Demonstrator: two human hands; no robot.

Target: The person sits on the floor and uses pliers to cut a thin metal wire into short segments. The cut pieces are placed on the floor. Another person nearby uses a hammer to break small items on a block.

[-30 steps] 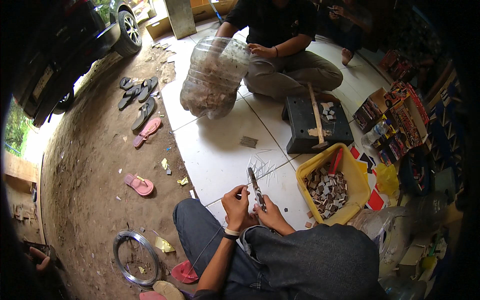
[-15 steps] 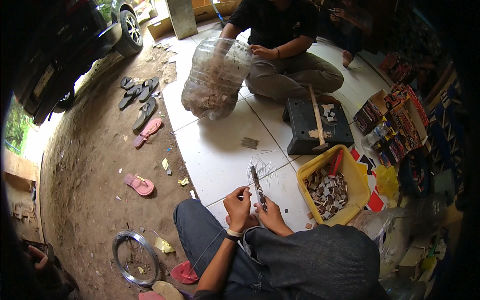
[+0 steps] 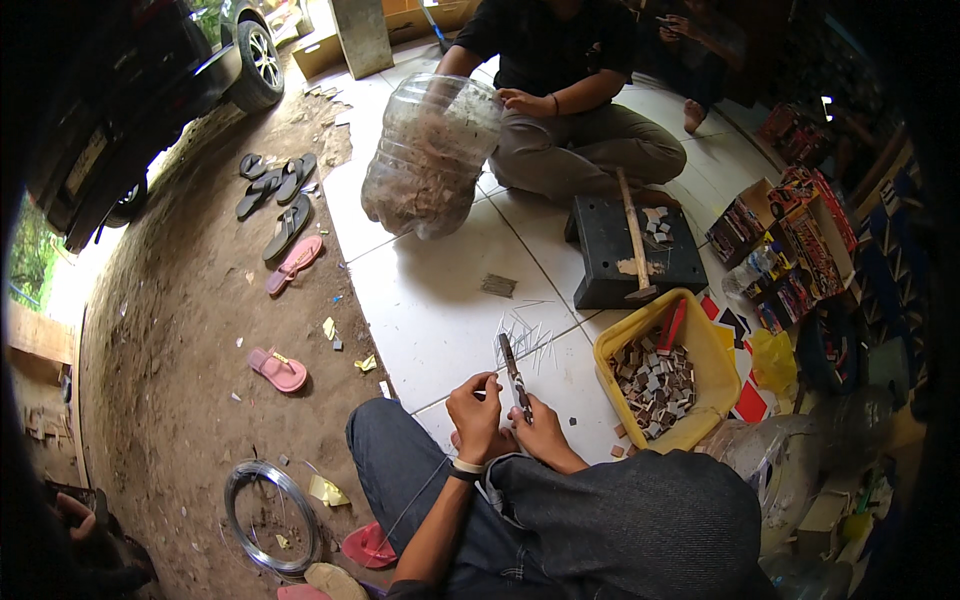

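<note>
My left hand is closed in a pinch. A thin metal wire runs up past the forearm to it; its tip between the fingers is too fine to make out. Close by on the right, my right hand grips a long, narrow dark tool pointing up and away; its exact kind is unclear. Just beyond the tool, short cut wire pieces lie scattered on the white tiles. Farther off is a neat bundle of short wires.
Right of my hands stands a yellow tub of small brown and grey pieces. Behind it, a hammer rests on a black stool. Across from me, a seated person reaches into a large clear plastic bottle. A wire coil lies on the dirt at left.
The dark tool in my right hand has tilted very slightly to the left. Otherwise both hands keep the same place and grip.
</note>
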